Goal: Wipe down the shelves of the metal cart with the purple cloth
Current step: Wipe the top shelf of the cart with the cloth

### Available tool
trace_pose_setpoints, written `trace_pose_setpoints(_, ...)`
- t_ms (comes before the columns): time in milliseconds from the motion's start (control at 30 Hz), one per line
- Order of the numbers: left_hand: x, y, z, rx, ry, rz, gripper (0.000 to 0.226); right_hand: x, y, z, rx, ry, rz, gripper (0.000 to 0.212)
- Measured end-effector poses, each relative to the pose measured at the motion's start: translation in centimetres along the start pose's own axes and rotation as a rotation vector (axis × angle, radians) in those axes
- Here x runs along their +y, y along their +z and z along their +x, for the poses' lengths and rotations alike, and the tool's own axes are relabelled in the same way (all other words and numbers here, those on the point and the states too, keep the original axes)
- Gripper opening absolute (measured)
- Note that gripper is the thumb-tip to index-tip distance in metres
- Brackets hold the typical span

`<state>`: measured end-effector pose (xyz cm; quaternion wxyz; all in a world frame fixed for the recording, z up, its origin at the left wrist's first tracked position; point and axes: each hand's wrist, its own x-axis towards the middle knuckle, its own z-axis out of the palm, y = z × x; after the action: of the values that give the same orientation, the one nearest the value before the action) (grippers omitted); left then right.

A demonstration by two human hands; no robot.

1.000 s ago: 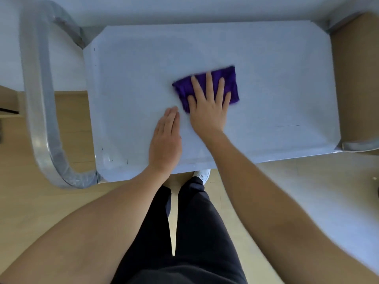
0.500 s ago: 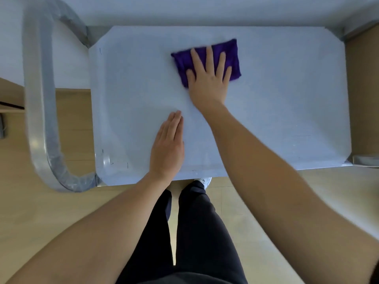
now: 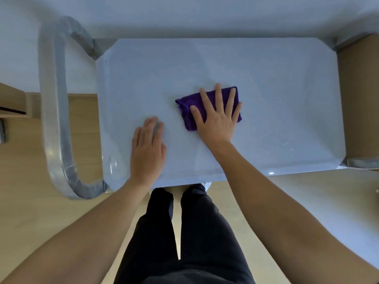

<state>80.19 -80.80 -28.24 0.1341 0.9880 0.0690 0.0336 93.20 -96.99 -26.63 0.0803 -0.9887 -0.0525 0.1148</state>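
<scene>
The folded purple cloth [image 3: 187,111] lies flat near the middle of the cart's pale grey metal top shelf [image 3: 276,89]. Its long axis runs left to right, slightly tilted. The right hand [image 3: 217,119] presses down on it, fingers straight and spread, pointing at the far edge. Only the cloth's left end and right corners show.

The left hand [image 3: 148,148] rests flat on bare shelf just beside it, to the near left, with its fingers straight and apart from the cloth. It grasps nothing. Any sweep therefore probably falls to the right hand. The curved tubular metal handle [image 3: 55,111] closes the left end.
</scene>
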Motion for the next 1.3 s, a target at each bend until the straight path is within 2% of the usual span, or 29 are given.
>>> trace_pose_setpoints(67, 0.3, 0.3, 0.1, -0.020, 0.003, 0.006, 0.049, -2.8, 0.2, 2.3, 0.018, 0.045, 0.034, 0.063)
trace_pose_setpoints(133, 0.4, 0.2, 0.1, -0.018, -0.004, 0.008, 0.050, -6.9, 0.4, 4.1, 0.016, 0.009, 0.059, 0.065)
trace_pose_setpoints(267, -0.2, 0.3, -0.1, 0.003, -0.007, 0.004, 0.048, -11.6, 1.0, 3.8, -0.047, -0.307, -0.060, 0.069)
trace_pose_setpoints(333, -0.1, 0.2, 0.0, 0.016, -0.003, 0.000, 0.048, -9.8, 0.8, 4.9, -0.029, -0.340, -0.055, 0.068)
trace_pose_setpoints(467, 0.1, 0.5, 0.2, 0.024, 0.006, 0.004, 0.048, -3.5, -0.8, 8.7, 0.075, 0.061, 0.040, 0.066)
trace_pose_setpoints(533, 0.2, 0.6, 0.3, 0.020, 0.010, 0.009, 0.047, -3.3, -1.1, 9.4, 0.093, 0.237, 0.085, 0.066)
trace_pose_setpoints(600, 0.1, 0.6, 0.2, 0.016, 0.008, 0.019, 0.047, -6.8, -0.2, 8.8, 0.124, 0.258, 0.066, 0.065)
trace_pose_setpoints(633, 0.1, 0.5, 0.2, 0.018, 0.005, 0.026, 0.047, -9.2, 0.4, 8.0, 0.113, 0.170, 0.060, 0.064)
trace_pose_setpoints(733, -0.1, 0.5, 0.1, 0.032, 0.002, 0.033, 0.041, -15.0, 1.9, 5.0, 0.002, -0.337, -0.052, 0.062)
trace_pose_setpoints(800, -0.3, 0.4, -0.1, 0.031, 0.007, 0.020, 0.044, -14.7, 1.8, 5.5, -0.032, -0.497, -0.104, 0.062)
trace_pose_setpoints(833, -0.3, 0.4, -0.1, 0.034, 0.007, 0.013, 0.046, -13.6, 1.4, 6.3, -0.005, -0.472, -0.084, 0.061)
trace_pose_setpoints(900, -0.2, 0.5, 0.1, 0.044, 0.012, 0.008, 0.048, -9.8, 0.6, 8.4, 0.074, -0.265, -0.018, 0.062)
trace_pose_setpoints(967, -0.1, 0.7, 0.2, 0.046, 0.018, 0.005, 0.048, -5.4, -0.7, 10.1, 0.083, -0.044, 0.018, 0.064)
trace_pose_setpoints(1033, 0.0, 0.7, 0.3, 0.036, 0.025, 0.007, 0.048, -3.5, -1.5, 10.3, 0.069, 0.058, 0.057, 0.065)
trace_pose_setpoints(1167, -0.3, 0.5, 0.1, -0.006, 0.023, -0.008, 0.051, -5.3, 0.7, 5.5, 0.075, 0.016, 0.036, 0.062)
trace_pose_setpoints(1300, -0.4, 0.4, 0.1, 0.005, 0.003, -0.052, 0.050, -3.6, 2.4, -6.4, 0.057, -0.013, 0.010, 0.059)
